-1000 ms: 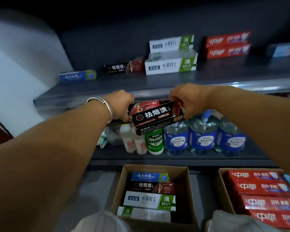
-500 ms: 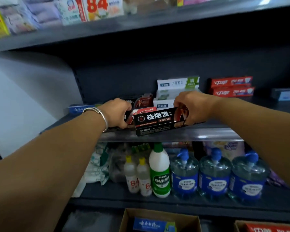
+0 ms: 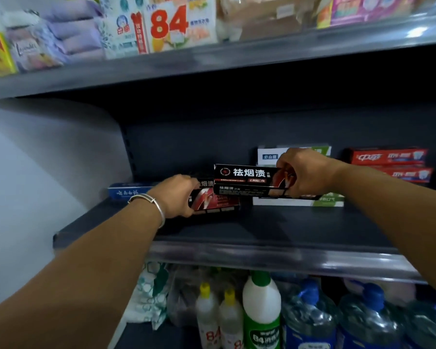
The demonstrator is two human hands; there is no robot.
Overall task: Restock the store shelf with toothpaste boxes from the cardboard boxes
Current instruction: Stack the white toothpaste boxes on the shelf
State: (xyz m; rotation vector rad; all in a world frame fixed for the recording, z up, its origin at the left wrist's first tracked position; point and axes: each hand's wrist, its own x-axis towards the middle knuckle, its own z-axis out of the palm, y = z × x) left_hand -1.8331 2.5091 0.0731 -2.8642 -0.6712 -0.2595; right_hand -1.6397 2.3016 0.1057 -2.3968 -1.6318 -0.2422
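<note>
Your right hand is gripping the right end of a black toothpaste box, fingers curled around it, holding it just above the middle shelf near its back, in front of the white-and-green boxes. Your left hand is pinching the left end of a second black-and-red box, which is lying on the shelf just below and left of the first. A blue box is sitting toward the shelf's left back corner, red boxes toward the right.

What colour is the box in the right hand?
Black box with white lettering and a red patch, clearest in the head view.
</note>
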